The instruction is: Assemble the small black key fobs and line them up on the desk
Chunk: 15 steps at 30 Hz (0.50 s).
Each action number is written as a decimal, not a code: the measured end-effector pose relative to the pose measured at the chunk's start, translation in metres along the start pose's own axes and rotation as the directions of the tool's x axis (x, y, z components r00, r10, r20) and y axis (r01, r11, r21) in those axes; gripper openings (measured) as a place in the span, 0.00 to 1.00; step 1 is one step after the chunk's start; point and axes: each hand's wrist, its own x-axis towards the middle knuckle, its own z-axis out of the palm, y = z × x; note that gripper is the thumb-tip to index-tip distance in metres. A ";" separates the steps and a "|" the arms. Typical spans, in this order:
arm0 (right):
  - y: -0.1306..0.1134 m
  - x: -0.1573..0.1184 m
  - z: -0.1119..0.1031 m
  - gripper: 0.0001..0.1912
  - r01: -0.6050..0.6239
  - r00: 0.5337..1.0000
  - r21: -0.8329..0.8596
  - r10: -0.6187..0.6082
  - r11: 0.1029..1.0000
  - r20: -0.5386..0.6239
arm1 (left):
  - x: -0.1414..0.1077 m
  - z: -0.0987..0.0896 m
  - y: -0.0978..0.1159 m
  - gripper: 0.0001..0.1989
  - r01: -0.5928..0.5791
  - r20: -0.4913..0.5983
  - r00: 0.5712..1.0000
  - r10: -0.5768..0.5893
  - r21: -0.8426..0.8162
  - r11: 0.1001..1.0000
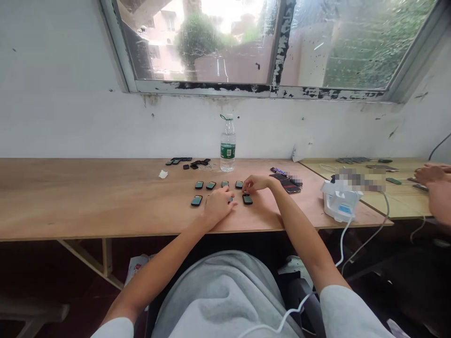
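Note:
Small dark flat devices with grey-green screens lie in two rows on the wooden table (105, 197). My left hand (219, 204) reaches over the front row with its fingers apart, partly covering the devices beneath it. A device (196, 201) lies to the left of that hand. My right hand (256, 183) is bent down with thumb and fingers drawn together at the top edge of a front-row device (247, 199); whatever is between the fingertips is too small to make out. Behind, the back row includes a device (199, 185) at its left end and another (239, 184) near my right fingers.
A water bottle (228, 149) stands by the wall. Small black parts (200, 163) and crumpled white paper (163, 174) lie back left. To the right are a phone (289, 184), a white plastic box (340, 202) with cables, and another person's hand (435, 174).

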 end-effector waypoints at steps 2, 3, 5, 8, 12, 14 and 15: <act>0.000 -0.001 0.000 0.20 -0.004 1.000 -0.006 0.004 1.000 -0.008 | 0.003 0.002 0.014 0.09 -0.072 0.045 0.996 0.073 -0.011 0.997; 0.000 -0.001 0.000 0.19 -0.001 1.000 -0.006 0.001 1.000 -0.016 | 0.006 0.003 0.022 0.09 -0.099 0.083 0.992 0.100 -0.013 0.995; 0.000 -0.003 -0.002 0.19 0.011 0.999 0.005 -0.011 1.000 -0.038 | 0.015 0.008 0.037 0.10 -0.125 0.155 0.980 0.123 -0.001 0.992; 0.000 -0.006 -0.004 0.18 0.024 0.996 0.054 -0.020 0.998 -0.082 | 0.031 0.016 0.054 0.13 -0.132 0.206 0.971 0.123 0.029 0.991; -0.003 -0.013 -0.008 0.17 -0.009 0.991 0.083 0.020 0.997 -0.133 | 0.051 0.025 0.051 0.11 -0.159 0.207 0.966 0.155 0.004 0.987; -0.005 -0.018 -0.011 0.17 -0.042 0.989 0.100 0.056 0.994 -0.137 | 0.061 0.027 0.040 0.06 -0.181 0.215 0.958 0.187 -0.049 0.982; -0.006 -0.021 -0.013 0.18 -0.061 0.988 0.119 0.077 0.991 -0.131 | 0.065 0.027 0.033 0.04 -0.194 0.225 0.951 0.210 -0.091 0.977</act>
